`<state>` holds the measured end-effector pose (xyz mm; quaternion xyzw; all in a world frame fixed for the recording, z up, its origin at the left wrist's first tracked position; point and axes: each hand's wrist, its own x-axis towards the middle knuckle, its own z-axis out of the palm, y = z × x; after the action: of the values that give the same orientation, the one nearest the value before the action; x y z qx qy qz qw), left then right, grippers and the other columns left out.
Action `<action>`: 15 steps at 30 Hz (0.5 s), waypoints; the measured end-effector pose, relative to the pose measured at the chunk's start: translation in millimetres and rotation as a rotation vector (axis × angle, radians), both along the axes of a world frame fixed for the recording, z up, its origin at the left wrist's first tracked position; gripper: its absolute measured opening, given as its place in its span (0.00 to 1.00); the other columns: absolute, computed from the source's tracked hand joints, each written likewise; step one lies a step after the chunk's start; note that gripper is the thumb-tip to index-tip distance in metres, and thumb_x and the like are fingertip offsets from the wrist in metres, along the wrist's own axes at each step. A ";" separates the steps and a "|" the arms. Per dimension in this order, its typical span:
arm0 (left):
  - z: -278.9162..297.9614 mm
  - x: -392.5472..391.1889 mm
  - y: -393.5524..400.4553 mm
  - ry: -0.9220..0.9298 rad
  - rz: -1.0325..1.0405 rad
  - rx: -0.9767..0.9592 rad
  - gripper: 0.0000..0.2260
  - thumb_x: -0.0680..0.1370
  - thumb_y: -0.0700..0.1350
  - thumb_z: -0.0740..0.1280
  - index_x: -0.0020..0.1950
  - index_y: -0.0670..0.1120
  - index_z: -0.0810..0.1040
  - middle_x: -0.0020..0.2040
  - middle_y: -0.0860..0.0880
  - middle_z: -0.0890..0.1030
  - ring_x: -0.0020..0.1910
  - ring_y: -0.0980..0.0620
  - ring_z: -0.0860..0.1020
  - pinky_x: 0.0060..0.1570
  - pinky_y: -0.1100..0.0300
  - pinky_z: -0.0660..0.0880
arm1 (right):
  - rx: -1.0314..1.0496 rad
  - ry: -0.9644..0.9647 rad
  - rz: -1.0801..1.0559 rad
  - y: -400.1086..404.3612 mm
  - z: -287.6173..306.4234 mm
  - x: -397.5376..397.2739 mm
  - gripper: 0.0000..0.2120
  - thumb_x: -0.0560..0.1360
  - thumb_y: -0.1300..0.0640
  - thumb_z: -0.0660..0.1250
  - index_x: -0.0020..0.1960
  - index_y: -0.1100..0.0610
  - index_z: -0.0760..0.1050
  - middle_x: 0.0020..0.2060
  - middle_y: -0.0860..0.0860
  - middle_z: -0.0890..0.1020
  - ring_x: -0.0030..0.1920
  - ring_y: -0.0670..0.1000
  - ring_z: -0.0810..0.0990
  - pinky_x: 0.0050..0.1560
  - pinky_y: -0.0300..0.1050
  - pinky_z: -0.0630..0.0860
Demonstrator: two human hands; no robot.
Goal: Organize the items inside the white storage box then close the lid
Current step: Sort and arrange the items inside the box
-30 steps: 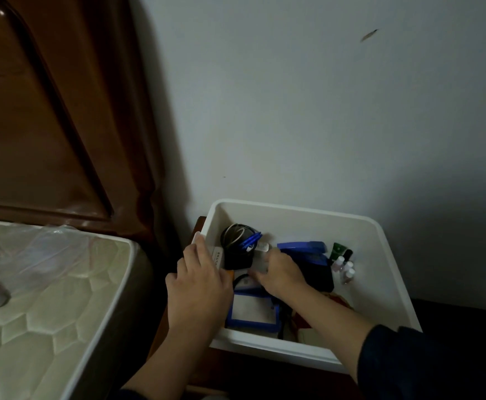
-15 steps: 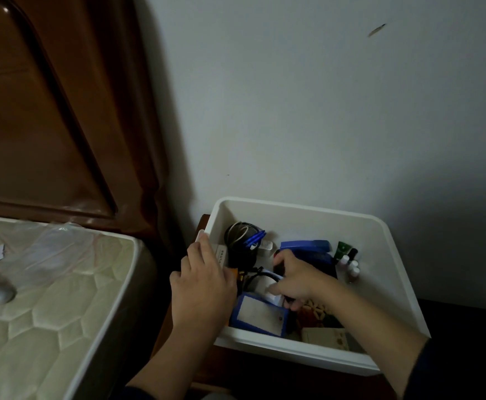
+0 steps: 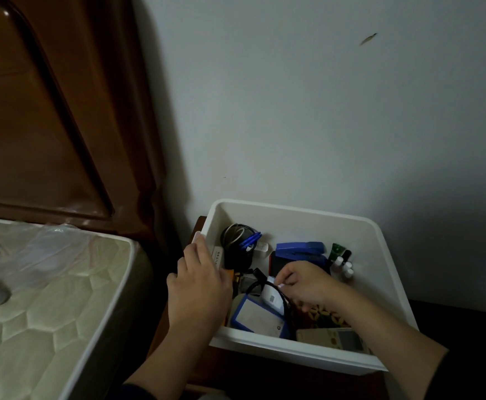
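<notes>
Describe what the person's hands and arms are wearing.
Both hands, left hand and right hand, are bare: no gloves, rings or watch show. Forearms are uncovered; a dark sleeve sits pushed up near the right elbow, another at the left.

open white storage box (image 3: 380, 255) holds jumbled items (image 3: 296, 251).

Free room along storage box (image 3: 299, 223) back wall

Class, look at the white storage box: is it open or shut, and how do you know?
Open. The white storage box has no lid on it; its contents show, and the right hand reaches inside.
</notes>
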<state>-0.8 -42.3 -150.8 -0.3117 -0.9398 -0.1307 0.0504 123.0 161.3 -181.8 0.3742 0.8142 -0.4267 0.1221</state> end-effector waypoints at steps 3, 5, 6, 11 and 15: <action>1.2 -0.1 0.3 -0.012 -0.001 0.004 0.34 0.83 0.58 0.58 0.85 0.45 0.51 0.75 0.46 0.69 0.69 0.48 0.76 0.60 0.51 0.80 | 0.069 -0.055 -0.018 8.0 1.1 1.7 0.18 0.75 0.60 0.75 0.62 0.49 0.75 0.56 0.50 0.82 0.53 0.52 0.84 0.55 0.52 0.85; 1.6 0.1 0.3 -0.016 -0.001 0.004 0.34 0.83 0.57 0.58 0.85 0.45 0.51 0.75 0.46 0.69 0.69 0.47 0.76 0.60 0.50 0.80 | 0.114 0.002 -0.085 17.6 2.5 3.7 0.20 0.77 0.61 0.73 0.66 0.50 0.75 0.57 0.50 0.82 0.57 0.51 0.82 0.62 0.52 0.81; 1.5 -0.1 0.0 -0.017 -0.001 0.005 0.34 0.83 0.57 0.58 0.85 0.45 0.51 0.75 0.46 0.69 0.69 0.47 0.76 0.60 0.50 0.80 | 0.144 0.046 -0.128 22.8 1.9 5.2 0.18 0.77 0.62 0.72 0.66 0.53 0.77 0.57 0.50 0.83 0.58 0.52 0.82 0.63 0.53 0.80; 1.0 -1.0 -0.5 -0.031 -0.005 0.020 0.35 0.83 0.58 0.59 0.84 0.45 0.51 0.75 0.45 0.69 0.70 0.47 0.75 0.61 0.49 0.80 | 0.254 0.185 -0.388 37.5 -4.6 20.1 0.17 0.76 0.64 0.77 0.63 0.57 0.78 0.57 0.56 0.85 0.57 0.55 0.84 0.61 0.55 0.81; 1.6 -0.6 -0.5 -0.031 -0.006 0.019 0.34 0.83 0.58 0.60 0.84 0.45 0.52 0.75 0.45 0.70 0.69 0.46 0.76 0.60 0.49 0.80 | 0.440 0.101 -0.416 43.3 -6.9 30.5 0.13 0.76 0.60 0.77 0.55 0.50 0.77 0.55 0.54 0.85 0.55 0.55 0.83 0.54 0.49 0.81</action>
<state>-1.4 -42.8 -149.2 -0.3118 -0.9383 -0.1445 0.0383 153.6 204.7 -188.7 0.5285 0.7981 -0.2740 -0.0925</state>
